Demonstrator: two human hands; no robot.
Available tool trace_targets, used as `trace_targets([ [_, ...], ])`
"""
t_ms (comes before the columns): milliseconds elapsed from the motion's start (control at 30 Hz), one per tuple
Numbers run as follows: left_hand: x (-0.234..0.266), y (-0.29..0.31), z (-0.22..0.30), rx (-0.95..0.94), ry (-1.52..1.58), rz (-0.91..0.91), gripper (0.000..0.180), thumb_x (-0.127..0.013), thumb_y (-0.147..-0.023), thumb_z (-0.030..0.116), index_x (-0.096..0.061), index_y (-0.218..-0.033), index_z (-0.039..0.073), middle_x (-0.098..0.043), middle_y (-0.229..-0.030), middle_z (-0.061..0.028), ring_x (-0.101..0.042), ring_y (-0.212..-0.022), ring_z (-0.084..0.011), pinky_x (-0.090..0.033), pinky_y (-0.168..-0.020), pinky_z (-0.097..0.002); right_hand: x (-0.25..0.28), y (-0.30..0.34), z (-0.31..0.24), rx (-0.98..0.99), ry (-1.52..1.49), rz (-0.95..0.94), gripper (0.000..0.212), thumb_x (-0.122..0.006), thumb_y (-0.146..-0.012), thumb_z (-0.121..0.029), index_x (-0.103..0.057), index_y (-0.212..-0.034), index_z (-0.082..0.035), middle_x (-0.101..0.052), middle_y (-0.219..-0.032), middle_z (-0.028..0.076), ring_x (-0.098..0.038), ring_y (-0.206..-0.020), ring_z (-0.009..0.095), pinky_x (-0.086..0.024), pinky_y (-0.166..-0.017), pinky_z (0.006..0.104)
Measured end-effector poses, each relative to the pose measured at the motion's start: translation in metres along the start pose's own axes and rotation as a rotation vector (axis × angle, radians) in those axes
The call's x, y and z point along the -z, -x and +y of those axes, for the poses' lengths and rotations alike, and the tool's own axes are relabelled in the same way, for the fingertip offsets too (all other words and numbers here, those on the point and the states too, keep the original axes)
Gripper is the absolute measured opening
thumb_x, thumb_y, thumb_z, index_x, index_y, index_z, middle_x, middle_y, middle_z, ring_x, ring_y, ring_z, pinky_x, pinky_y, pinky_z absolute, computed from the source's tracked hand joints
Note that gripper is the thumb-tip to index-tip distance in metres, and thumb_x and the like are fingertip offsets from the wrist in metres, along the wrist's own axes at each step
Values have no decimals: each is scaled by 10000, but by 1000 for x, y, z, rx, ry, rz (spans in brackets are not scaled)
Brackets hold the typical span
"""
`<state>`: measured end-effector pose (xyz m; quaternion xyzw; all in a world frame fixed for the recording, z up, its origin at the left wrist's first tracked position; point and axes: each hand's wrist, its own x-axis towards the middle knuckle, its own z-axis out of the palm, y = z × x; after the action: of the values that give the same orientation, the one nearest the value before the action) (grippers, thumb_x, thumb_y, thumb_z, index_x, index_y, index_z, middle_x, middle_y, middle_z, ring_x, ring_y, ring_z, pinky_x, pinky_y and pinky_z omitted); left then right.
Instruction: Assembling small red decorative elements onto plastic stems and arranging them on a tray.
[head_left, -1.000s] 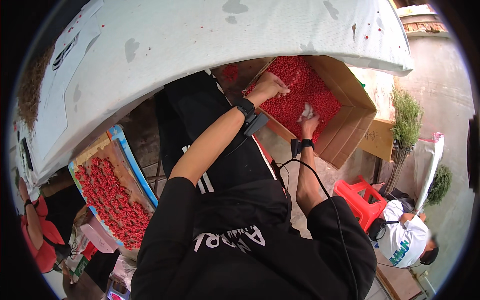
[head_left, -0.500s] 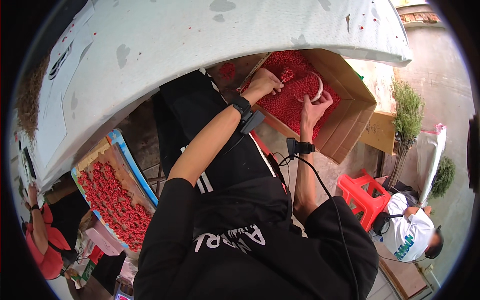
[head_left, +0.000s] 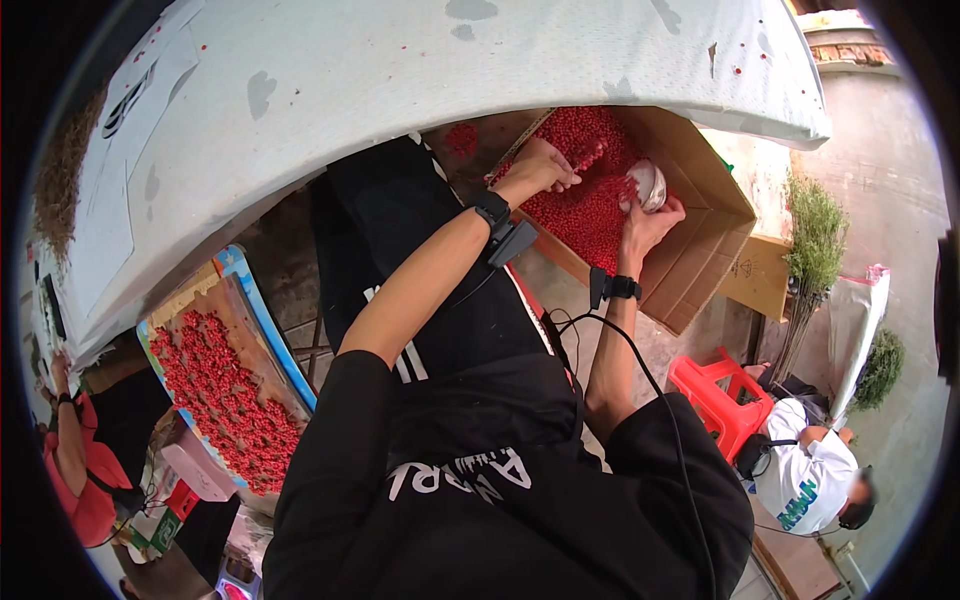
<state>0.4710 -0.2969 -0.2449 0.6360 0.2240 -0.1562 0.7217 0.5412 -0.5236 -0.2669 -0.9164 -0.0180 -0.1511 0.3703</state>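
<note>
My left hand (head_left: 546, 168) is closed in a pinch on the thin stem of a small sprig of red berries (head_left: 592, 154). The sprig hangs over a cardboard box (head_left: 693, 231) that holds a deep heap of small red berries (head_left: 592, 226). In my right hand (head_left: 653, 222) is a small white bowl (head_left: 650, 184), tipped on its side over the heap. Its pale outer side shows, and red berries are at its left edge. Whether any remain inside is hidden.
A white-covered table (head_left: 380, 70) overhangs the box. At left stands a tray of red berry clusters (head_left: 225, 400). To the right are a red plastic stool (head_left: 722, 402), bundled green stems (head_left: 815, 230) and a seated person (head_left: 805, 470); another person (head_left: 80, 460) is far left.
My right hand has turned the bowl from upright and full of berries onto its side, spilling berries onto the heap. My left hand has shifted slightly right with the sprig.
</note>
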Motion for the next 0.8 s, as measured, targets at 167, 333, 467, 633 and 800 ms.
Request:
trace_targets([
  [167,0,0,2,6,-44,21,280,-818,-718,176,-641,-837,-7,-666,-717,-72,-633,-604,-123,-504,-548,-235,-43,24,108,-131,284,-40,639,-793,-673,-116,-373,-1136,18,-516,-1061,188,-590,-876,309,-522,-719,340],
  [333,-2,3,6,4,-40,42,298,-819,-717,168,-623,-841,-19,-650,-703,-81,-628,-591,-130,-518,-522,-241,-67,43,123,-654,-260,-569,463,-695,-768,-92,-413,-1125,-7,-569,-969,135,-617,-726,266,-550,-540,376],
  [467,4,9,5,112,22,61,312,-813,-722,164,-605,-841,-37,-641,-700,-97,-625,-580,-137,-536,-491,-256,-41,42,62,-775,-615,-651,413,-619,-814,-42,-424,-1177,-22,-577,-983,121,-628,-773,220,-581,-549,374],
  [633,-5,11,15,85,32,83,306,-792,-746,161,-617,-854,-67,-643,-697,-116,-621,-561,-148,-544,-470,-266,-1,24,-11,-483,-774,-334,458,-605,-818,-9,-420,-1237,-17,-568,-1039,121,-622,-878,196,-609,-581,367],
  [800,-5,7,16,72,-49,92,288,-777,-766,163,-649,-830,-87,-644,-663,-118,-626,-557,-149,-520,-457,-257,19,2,-52,-196,-573,-281,492,-646,-804,-28,-417,-1239,-6,-552,-1087,134,-604,-931,191,-594,-651,343],
])
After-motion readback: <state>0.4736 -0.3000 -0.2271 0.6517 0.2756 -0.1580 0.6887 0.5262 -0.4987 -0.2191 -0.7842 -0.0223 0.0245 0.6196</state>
